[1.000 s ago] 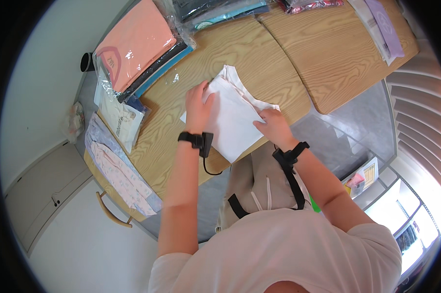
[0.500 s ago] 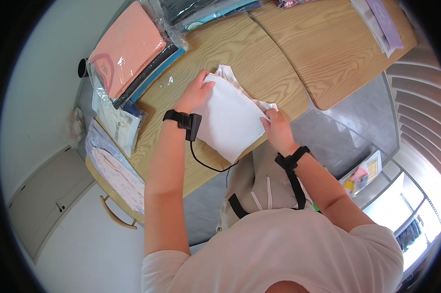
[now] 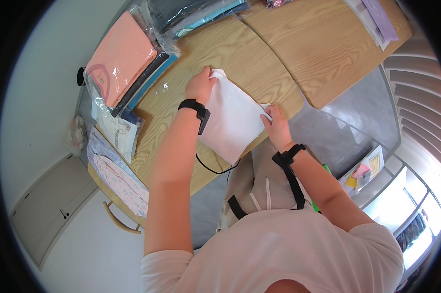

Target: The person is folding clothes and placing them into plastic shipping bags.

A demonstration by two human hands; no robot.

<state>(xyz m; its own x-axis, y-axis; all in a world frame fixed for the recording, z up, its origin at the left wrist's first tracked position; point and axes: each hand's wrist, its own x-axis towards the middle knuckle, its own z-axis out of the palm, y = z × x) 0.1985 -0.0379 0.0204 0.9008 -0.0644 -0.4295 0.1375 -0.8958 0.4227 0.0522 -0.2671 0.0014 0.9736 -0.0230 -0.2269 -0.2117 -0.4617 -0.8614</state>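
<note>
A folded white garment (image 3: 234, 119) lies on the wooden table near its front edge, its far side running slantwise between my two hands. At its far left corner my left hand (image 3: 199, 89) is closed, with fingertips curled over the cloth. My right hand (image 3: 277, 128) pinches the right corner, thumb and fingers on the fabric. Only small bits of the garment's underlayer peek out past the far edge. I cannot make out which kind of garment it is.
Bagged clothes, a peach folded one (image 3: 120, 56) on top, are stacked at the far left. A dark bagged pile (image 3: 191, 17) stands behind. Floral clothing (image 3: 120, 176) lies at the left edge. A lilac package (image 3: 379, 19) rests far right. A thin black cable (image 3: 208, 168) hangs near the front edge.
The loose fabric that stuck out beyond the garment's far edge is mostly out of sight now. My left hand has shifted slightly right, its fingers curling over the corner. My right hand keeps its pinch.
</note>
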